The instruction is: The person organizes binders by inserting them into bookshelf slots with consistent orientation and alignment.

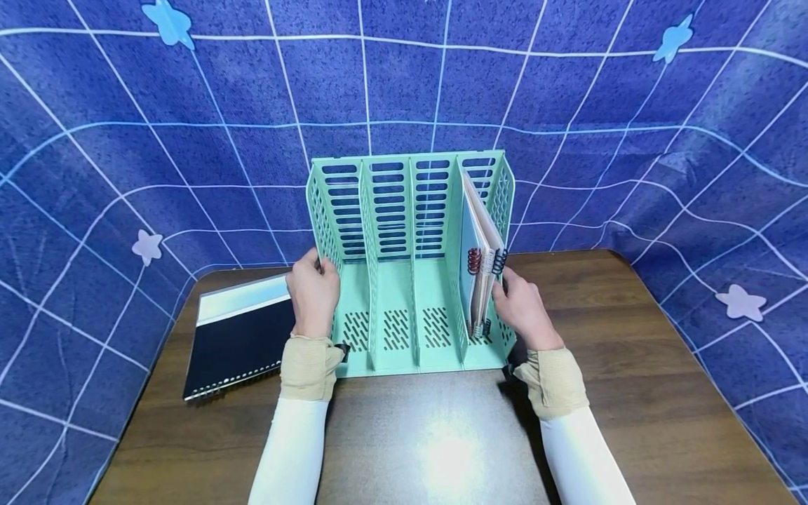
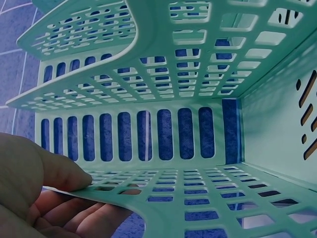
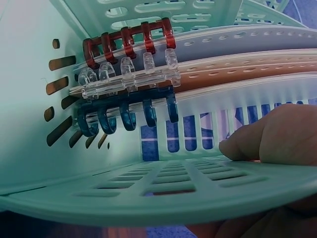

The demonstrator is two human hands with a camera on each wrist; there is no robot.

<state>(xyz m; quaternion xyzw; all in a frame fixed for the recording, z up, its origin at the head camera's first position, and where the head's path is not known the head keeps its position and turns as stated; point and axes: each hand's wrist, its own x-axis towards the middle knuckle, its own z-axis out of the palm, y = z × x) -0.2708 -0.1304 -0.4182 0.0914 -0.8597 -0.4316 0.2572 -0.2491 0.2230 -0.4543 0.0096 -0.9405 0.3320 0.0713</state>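
A mint-green file rack (image 1: 398, 368) with upright dividers stands on the table, its openings facing me. My left hand (image 1: 313, 291) grips the rack's left side wall; in the left wrist view the thumb (image 2: 64, 171) lies inside the perforated panel and the fingers outside. The right side wall is held by my right hand (image 1: 524, 308), thumb inside, as the right wrist view shows. Ring-bound notebooks (image 1: 482, 231) stand upright in the rightmost compartment, with red rings (image 3: 130, 42), clear rings (image 3: 129, 74) and dark teal rings (image 3: 128, 111). The other compartments hold nothing visible.
To the left of the rack, a spiral notebook (image 1: 243, 337) with a black and pale-blue cover lies flat on the brown wooden table (image 1: 650, 393). Behind and around the table hangs a blue cloth (image 1: 404, 84) with white lines and star shapes.
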